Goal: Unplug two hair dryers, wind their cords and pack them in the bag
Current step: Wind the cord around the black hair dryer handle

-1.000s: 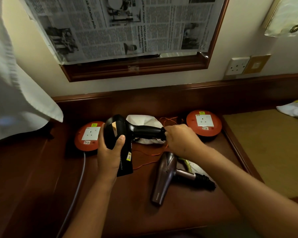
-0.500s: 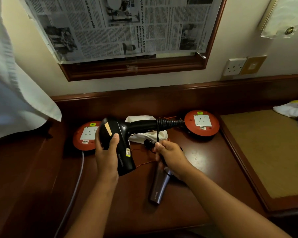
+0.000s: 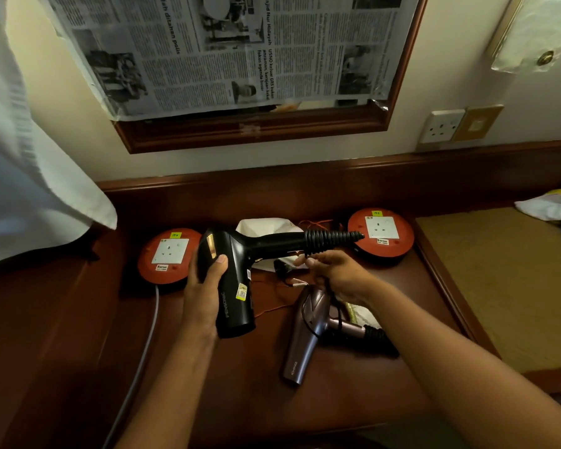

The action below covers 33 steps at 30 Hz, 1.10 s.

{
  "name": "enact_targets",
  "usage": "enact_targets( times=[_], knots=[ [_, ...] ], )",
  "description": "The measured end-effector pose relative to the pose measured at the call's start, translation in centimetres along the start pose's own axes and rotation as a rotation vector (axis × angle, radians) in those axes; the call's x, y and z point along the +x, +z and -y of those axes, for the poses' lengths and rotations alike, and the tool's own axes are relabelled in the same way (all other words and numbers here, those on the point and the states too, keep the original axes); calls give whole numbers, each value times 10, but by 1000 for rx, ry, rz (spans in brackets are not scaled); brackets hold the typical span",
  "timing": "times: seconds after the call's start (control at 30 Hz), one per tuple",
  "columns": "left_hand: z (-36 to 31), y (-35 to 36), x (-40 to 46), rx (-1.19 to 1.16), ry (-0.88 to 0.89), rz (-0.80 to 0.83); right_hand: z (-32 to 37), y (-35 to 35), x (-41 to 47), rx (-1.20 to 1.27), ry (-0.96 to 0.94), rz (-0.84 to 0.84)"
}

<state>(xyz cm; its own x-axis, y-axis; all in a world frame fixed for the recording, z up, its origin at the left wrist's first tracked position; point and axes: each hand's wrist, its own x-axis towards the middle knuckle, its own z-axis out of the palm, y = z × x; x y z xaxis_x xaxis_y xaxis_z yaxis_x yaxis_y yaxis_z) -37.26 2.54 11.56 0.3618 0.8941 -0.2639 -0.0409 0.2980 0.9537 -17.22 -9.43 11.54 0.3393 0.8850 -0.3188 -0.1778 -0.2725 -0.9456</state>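
Above the desk (image 3: pixel 78 351) | left hand (image 3: pixel 204 293) fingers grip black dryer (image 3: pixel 230 280) | right hand (image 3: pixel 340 273) pinches cord (image 3: pixel 332 298) (bag contents unseen)

The room was dim and warm-toned. Wide-angle bending curved the frame's edges. The white cloth (image 3: pixel 30 176) at upper left was blurred; soft glare marked the dark wooden desk (image 3: pixel 363 384).

newspaper sheet taped over the wooden-framed mirror (image 3: pixel 234 50): "Masjid Nur Hidayah", "polis" | right round orange socket reel (image 3: pixel 381 233): "5 METERS" sticker | black plastic hair dryer (image 3: pixel 237 270): brand too blurry, mauve one too
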Motion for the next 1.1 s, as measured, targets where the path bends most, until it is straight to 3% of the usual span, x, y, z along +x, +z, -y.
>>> enact_targets(
  times=[0.1,0.2,0.33,0.57,0.87,1.03,1.1],
  knots=[
    [-1,-6,3,14,-39,41,7,-13,6,-242,32,-33],
    [-7,-8,3,53,-9,93,9,-33,15,-390,208,-113],
    [-19,-7,-1,63,21,123,31,-46,21,-498,-2,33],
    [-24,-8,-1,171,127,208,65,-41,31,-946,-146,-22],
    [-10,-6,-1,328,250,72,74,0,18,-1317,-250,-101],
    [-6,-6,1,290,256,-61,64,24,7,-1368,-279,-172],
    [-5,-7,2,234,265,-101,58,31,4,-1260,-253,-206]
  ],
)
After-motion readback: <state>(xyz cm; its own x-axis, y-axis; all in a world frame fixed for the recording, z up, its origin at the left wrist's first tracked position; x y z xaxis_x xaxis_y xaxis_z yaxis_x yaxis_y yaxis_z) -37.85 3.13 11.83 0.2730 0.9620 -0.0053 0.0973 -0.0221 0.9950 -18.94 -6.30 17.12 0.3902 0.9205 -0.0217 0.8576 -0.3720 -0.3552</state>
